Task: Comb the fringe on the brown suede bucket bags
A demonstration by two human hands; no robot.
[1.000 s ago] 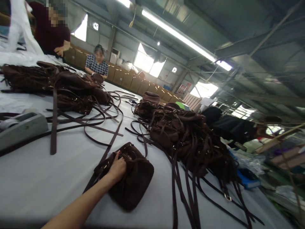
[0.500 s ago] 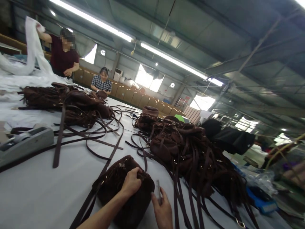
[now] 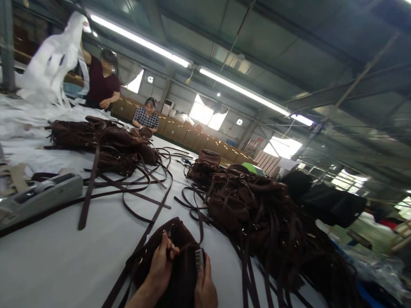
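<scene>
A dark brown suede bag with a long strap lies on the white table at the bottom centre. My left hand grips the top of this bag, fingers curled into its gathered opening. Beside it, my right hand holds a small brush against the bag's side. The lower part of both hands runs out of the frame.
A big heap of brown bags and straps lies to the right, another heap at the back left. A grey tape dispenser sits at the left. Two people work at the far end, one lifting white cloth.
My right hand came into view with the brush and now rests against the bag. My left hand shifted its grip on the bag's top. The view tilted upward.
</scene>
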